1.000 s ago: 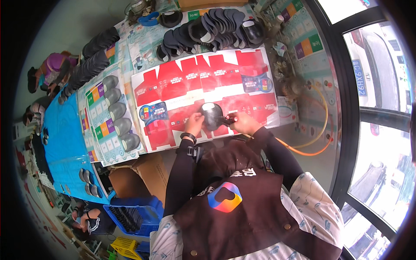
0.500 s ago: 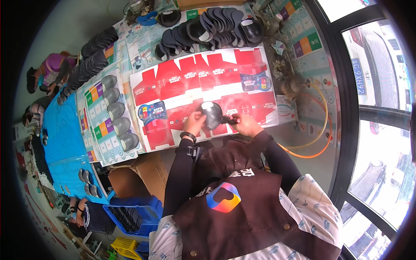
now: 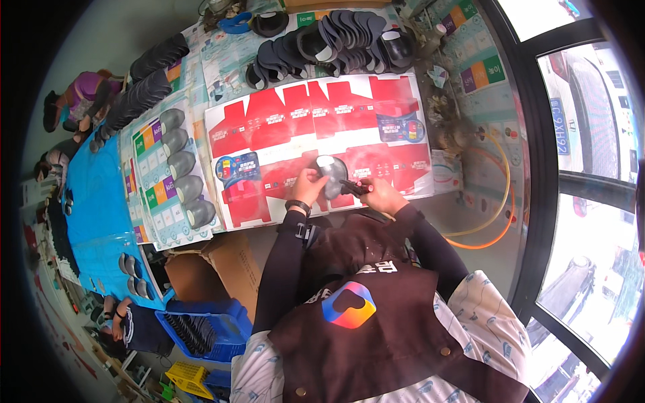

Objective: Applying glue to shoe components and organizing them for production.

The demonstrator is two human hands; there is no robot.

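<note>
My left hand (image 3: 307, 187) pinches the left edge of a dark grey, rounded shoe-shaped piece (image 3: 330, 173) with a pale patch at its far end. In my right hand (image 3: 383, 196) is a black gun-like hand tool (image 3: 352, 188), its front end against or just over the piece's right side; touching or apart, I cannot tell. Both hands are above red-and-white printed sheets (image 3: 289, 134) on the table. A yellowish hose (image 3: 388, 215) shows beside my right hand, and its join to the tool is hidden.
Nested dark pieces (image 3: 306, 47) line the table's far side. Several grey rounded pieces (image 3: 181, 164) stand in a row at left, near a blue-covered table (image 3: 101, 201). Hoses (image 3: 500, 201) loop at right by a window frame (image 3: 531, 168). A blue crate (image 3: 235, 329) and cardboard box (image 3: 232, 269) sit lower left. People work far left.
My left fingers reach further over the piece, which has turned slightly. The tool's front end has come closer to it. The whole view has shifted a little.
</note>
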